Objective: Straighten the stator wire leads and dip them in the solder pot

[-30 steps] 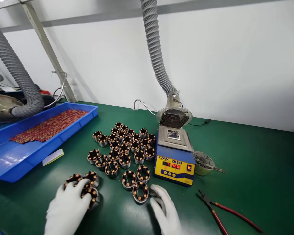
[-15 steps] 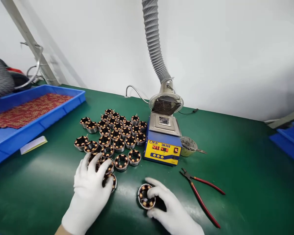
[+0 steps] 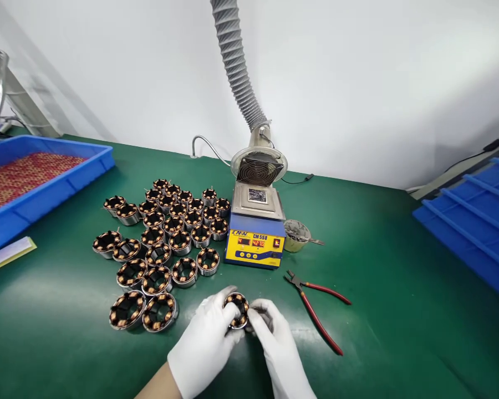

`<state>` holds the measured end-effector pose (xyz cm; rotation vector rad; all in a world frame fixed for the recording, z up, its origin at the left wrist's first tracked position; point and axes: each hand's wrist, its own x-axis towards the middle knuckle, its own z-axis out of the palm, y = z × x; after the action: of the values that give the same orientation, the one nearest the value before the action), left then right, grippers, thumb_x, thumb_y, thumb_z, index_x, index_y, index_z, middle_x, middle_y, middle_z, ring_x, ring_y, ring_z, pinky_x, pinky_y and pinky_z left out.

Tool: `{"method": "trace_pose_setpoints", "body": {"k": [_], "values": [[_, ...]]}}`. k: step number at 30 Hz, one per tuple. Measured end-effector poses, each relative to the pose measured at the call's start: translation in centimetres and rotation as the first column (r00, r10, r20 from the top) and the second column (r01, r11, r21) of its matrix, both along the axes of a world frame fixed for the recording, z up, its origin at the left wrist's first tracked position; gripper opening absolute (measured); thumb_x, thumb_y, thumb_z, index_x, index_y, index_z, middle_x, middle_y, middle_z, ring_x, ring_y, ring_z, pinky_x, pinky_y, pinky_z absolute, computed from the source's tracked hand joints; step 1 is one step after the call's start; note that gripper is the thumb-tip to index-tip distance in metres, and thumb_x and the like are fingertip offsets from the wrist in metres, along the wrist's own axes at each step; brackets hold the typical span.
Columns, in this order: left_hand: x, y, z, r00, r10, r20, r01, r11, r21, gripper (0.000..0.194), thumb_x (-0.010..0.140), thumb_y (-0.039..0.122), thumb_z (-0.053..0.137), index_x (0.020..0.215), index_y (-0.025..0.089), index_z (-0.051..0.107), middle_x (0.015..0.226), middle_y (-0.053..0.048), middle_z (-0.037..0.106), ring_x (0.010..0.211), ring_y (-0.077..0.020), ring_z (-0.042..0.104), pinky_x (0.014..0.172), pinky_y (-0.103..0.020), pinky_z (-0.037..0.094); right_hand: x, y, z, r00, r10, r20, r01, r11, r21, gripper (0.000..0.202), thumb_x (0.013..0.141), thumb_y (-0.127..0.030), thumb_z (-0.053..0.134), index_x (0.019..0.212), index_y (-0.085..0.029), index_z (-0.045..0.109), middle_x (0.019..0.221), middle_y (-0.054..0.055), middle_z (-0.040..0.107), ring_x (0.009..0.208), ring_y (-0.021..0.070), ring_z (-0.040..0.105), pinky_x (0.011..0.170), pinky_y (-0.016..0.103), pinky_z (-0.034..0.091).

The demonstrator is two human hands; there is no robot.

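A motor stator (image 3: pixel 243 320), a metal ring with copper coils inside, is held low over the bench in front of me. My left hand (image 3: pixel 208 332), in a white glove, grips its left side, with the thumb in the ring's opening. On the other side, my right hand (image 3: pixel 272 332), also gloved, has its fingers pinched at the stator's right edge; the fingertips are partly hidden. To the left stand several more stators (image 3: pixel 161 313) in a loose cluster, openings up. Red-handled pliers (image 3: pixel 316 310) lie with handles spread to the right of my hands.
Behind my hands stands a blue-and-yellow solder pot (image 3: pixel 254 248) under a fume hose (image 3: pixel 237 72). A small tub (image 3: pixel 296 243) with a utensil sits beside it. Blue trays lie at the left (image 3: pixel 70 185) and right (image 3: pixel 474 216). A pale paper strip (image 3: pixel 10 256) is near the left tray.
My left hand has left the stator cluster and taken hold of the stator that my right hand held. Both hands are now together around it. The view has swung to the right.
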<state>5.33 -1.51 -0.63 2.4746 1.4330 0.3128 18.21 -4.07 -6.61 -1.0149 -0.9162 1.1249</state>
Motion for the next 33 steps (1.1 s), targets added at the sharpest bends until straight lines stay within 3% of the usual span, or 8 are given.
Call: {"method": "trace_pose_setpoints", "body": {"k": [4, 7, 12, 16, 19, 22, 26, 33], "values": [[0.8, -0.9, 1.3, 0.979, 0.054, 0.198, -0.004, 0.97, -0.245, 0.011, 0.07, 0.014, 0.061, 0.081, 0.014, 0.063, 0.122, -0.003, 0.05, 0.114, -0.019, 0.044, 0.102, -0.032, 0.035, 1.0, -0.3, 0.1, 0.985, -0.088, 0.149, 0.07, 0.99, 0.123, 0.04, 0.08, -0.051, 0.054, 0.074, -0.012, 0.054, 0.069, 0.005, 0.052, 0.064, 0.0125, 0.049, 0.061, 0.023, 0.042], [1.5, -1.7, 1.5, 0.858, 0.192, 0.476, 0.135, 0.811, -0.57, 0.038, 0.059, 0.04, 0.07, 0.07, 0.008, 0.052, 0.089, -0.007, 0.055, 0.085, -0.014, 0.05, 0.078, -0.022, 0.043, 2.5, -1.7, 2.0, 0.956, -0.216, 0.198, 0.153, 0.943, 0.295, 0.032, 0.08, -0.04, 0.057, 0.067, -0.012, 0.056, 0.067, 0.006, 0.053, 0.063, 0.0118, 0.051, 0.059, 0.021, 0.043], [1.8, -2.5, 2.2, 0.649, 0.409, 0.641, 0.359, 0.578, -0.733, 0.072, 0.046, 0.066, 0.072, 0.083, 0.008, 0.049, 0.079, -0.007, 0.054, 0.068, -0.0096, 0.05, 0.062, -0.017, 0.041, 6.0, -2.7, 5.5, 0.765, -0.496, -0.41, 0.603, 0.776, 0.187, 0.034, 0.065, -0.041, 0.074, 0.07, -0.014, 0.055, 0.066, 0.001, 0.051, 0.058, 0.0083, 0.05, 0.057, 0.02, 0.044], [2.3, -0.7, 4.6, 0.693, 0.254, 0.675, 0.338, 0.712, -0.615, 0.04, 0.058, 0.04, 0.069, 0.071, 0.008, 0.049, 0.116, -0.011, 0.053, 0.097, -0.0166, 0.054, 0.075, -0.018, 0.045, 5.1, -1.8, 4.6, 0.894, -0.032, -0.448, 0.088, 0.991, 0.105, 0.042, 0.063, -0.045, 0.075, 0.089, -0.015, 0.062, 0.087, 0.008, 0.06, 0.078, 0.0143, 0.057, 0.075, 0.027, 0.048], [3.4, 1.1, 5.4, 0.785, 0.069, 0.616, 0.337, 0.786, -0.518, 0.026, 0.062, 0.031, 0.063, 0.063, 0.008, 0.051, 0.136, -0.005, 0.039, 0.124, -0.0218, 0.041, 0.098, -0.025, 0.04, 2.7, -0.5, 2.8, 0.634, 0.472, -0.613, -0.386, 0.88, 0.278, 0.045, 0.071, -0.049, 0.068, 0.106, -0.021, 0.064, 0.115, 0.009, 0.057, 0.1, 0.0179, 0.056, 0.092, 0.035, 0.043], [4.3, 2.1, 4.4, 0.889, -0.004, 0.458, 0.213, 0.888, -0.407, 0.036, 0.059, 0.027, 0.067, 0.093, 0.015, 0.062, 0.135, -0.005, 0.042, 0.127, -0.023, 0.038, 0.109, -0.034, 0.032, 1.6, 0.7, 1.4, 0.402, 0.451, -0.797, -0.433, 0.86, 0.269, 0.039, 0.07, -0.044, 0.071, 0.1, -0.019, 0.067, 0.119, 0.007, 0.057, 0.111, 0.0186, 0.052, 0.099, 0.035, 0.038], [3.9, 2.3, 3.0, 0.948, -0.062, 0.311, 0.176, 0.919, -0.354, 0.081, 0.052, 0.015, 0.072, 0.129, 0.026, 0.05, 0.136, -0.002, 0.041, 0.128, -0.0224, 0.037, 0.114, -0.034, 0.028, 2.0, 1.4, 0.4, 0.38, 0.398, -0.835, -0.465, 0.862, 0.2, 0.032, 0.07, -0.037, 0.073, 0.094, -0.017, 0.069, 0.112, 0.008, 0.06, 0.104, 0.0176, 0.056, 0.098, 0.033, 0.039], [3.1, 3.5, 2.5, 0.707, 0.364, 0.606, 0.05, 0.829, -0.557, 0.042, 0.075, 0.049, 0.048, 0.08, 0.009, 0.06, 0.096, -0.009, 0.062, 0.063, -0.009, 0.056, 0.056, -0.018, 0.046, 1.9, 1.0, 0.4, 0.47, 0.547, -0.693, -0.479, 0.818, 0.32, 0.029, 0.078, -0.022, 0.064, 0.107, -0.017, 0.065, 0.099, 0.01, 0.061, 0.087, 0.019, 0.061, 0.077, 0.032, 0.046]]}}
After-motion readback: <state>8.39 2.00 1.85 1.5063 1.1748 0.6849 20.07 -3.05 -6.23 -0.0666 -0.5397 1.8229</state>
